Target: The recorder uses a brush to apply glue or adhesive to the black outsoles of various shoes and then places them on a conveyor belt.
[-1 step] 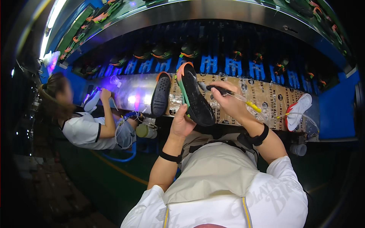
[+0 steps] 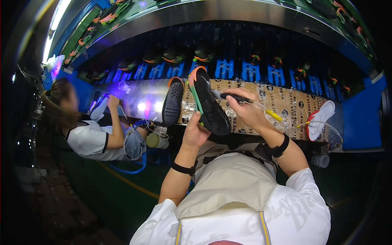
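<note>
My left hand [image 2: 196,132] grips a black shoe sole [image 2: 214,116] by its lower left edge, thumb on the rim. The sole has a green side and an orange end, and its hollow inner face is turned up. My right hand [image 2: 247,105] is closed round a black-handled brush [image 2: 234,97] with a thin tube and a yellow fitting [image 2: 273,115]. The pale brush tip is at the sole's right edge; whether it touches cannot be made out. Left of the held sole, a second black sole [image 2: 172,102] with rows of small holes lies on the bench.
Cardboard and clear film cover part of the bench [image 2: 294,104]. A red-and-white sole [image 2: 320,122] lies at the right by a thin tube. Beyond the bench, blue holders [image 2: 251,71] stand in a row. At the left, a co-worker [image 2: 96,136] handles a pale sole [image 2: 99,107].
The held sole's far end has shifted very slightly to the left. The brush and my right hand have moved a touch; both grips stay the same.
</note>
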A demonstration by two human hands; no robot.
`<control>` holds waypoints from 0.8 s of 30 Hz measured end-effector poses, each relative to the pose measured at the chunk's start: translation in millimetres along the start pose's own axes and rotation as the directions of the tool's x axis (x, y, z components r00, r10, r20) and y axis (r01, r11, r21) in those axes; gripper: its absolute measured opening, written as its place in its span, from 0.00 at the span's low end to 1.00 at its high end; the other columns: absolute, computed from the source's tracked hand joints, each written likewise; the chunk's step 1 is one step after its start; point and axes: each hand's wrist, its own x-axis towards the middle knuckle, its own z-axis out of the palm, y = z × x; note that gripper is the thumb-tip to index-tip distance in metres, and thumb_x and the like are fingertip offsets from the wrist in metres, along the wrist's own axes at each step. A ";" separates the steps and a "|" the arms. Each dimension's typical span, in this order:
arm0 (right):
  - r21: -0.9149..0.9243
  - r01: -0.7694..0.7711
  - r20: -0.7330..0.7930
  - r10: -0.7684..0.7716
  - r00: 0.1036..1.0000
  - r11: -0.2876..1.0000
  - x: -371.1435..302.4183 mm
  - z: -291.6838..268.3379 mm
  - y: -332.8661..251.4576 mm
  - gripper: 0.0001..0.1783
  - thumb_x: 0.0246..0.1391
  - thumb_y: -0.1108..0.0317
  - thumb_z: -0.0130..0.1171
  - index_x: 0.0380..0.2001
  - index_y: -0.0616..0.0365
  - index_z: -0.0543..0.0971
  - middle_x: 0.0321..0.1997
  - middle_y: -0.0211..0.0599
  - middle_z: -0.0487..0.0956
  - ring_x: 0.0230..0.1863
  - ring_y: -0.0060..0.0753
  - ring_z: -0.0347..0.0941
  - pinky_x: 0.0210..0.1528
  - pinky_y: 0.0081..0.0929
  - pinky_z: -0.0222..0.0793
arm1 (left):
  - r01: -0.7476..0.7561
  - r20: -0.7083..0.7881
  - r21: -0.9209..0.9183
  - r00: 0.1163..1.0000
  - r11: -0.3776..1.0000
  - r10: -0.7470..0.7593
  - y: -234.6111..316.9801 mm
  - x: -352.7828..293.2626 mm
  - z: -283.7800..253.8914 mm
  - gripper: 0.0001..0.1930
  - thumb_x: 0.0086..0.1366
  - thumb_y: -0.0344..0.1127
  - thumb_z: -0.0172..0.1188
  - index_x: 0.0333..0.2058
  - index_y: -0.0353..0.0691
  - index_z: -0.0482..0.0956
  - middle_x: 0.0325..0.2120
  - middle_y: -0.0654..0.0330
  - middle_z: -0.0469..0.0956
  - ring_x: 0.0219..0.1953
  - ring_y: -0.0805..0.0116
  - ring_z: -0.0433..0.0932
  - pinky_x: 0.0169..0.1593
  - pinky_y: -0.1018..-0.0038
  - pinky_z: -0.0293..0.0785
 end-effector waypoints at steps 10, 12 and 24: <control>0.097 -0.140 0.209 0.118 0.971 0.985 -14.0 -5.2 1.9 0.13 0.58 0.64 0.65 0.43 0.59 0.86 0.41 0.46 0.87 0.40 0.42 0.84 0.47 0.33 0.77 | -0.103 -0.032 0.030 0.994 0.994 0.104 3.9 0.3 8.5 0.35 0.71 0.53 0.62 0.71 0.45 0.63 0.62 0.58 0.75 0.64 0.59 0.74 0.69 0.54 0.71; 0.002 -0.110 0.160 0.108 0.981 0.994 -15.1 -7.4 4.7 0.13 0.58 0.64 0.64 0.43 0.59 0.86 0.41 0.47 0.87 0.40 0.40 0.84 0.47 0.33 0.77 | -0.111 -0.021 0.068 0.993 0.991 0.113 7.6 1.2 13.8 0.35 0.72 0.52 0.62 0.71 0.46 0.63 0.62 0.58 0.74 0.64 0.60 0.74 0.69 0.54 0.71; 0.002 -0.339 0.250 0.327 0.911 0.941 -24.1 -24.7 10.9 0.16 0.60 0.56 0.61 0.42 0.56 0.86 0.37 0.41 0.86 0.38 0.34 0.81 0.45 0.31 0.75 | -0.207 -0.041 0.145 0.976 0.968 0.215 8.0 3.1 0.8 0.36 0.74 0.37 0.62 0.75 0.45 0.55 0.60 0.63 0.74 0.61 0.68 0.75 0.64 0.67 0.74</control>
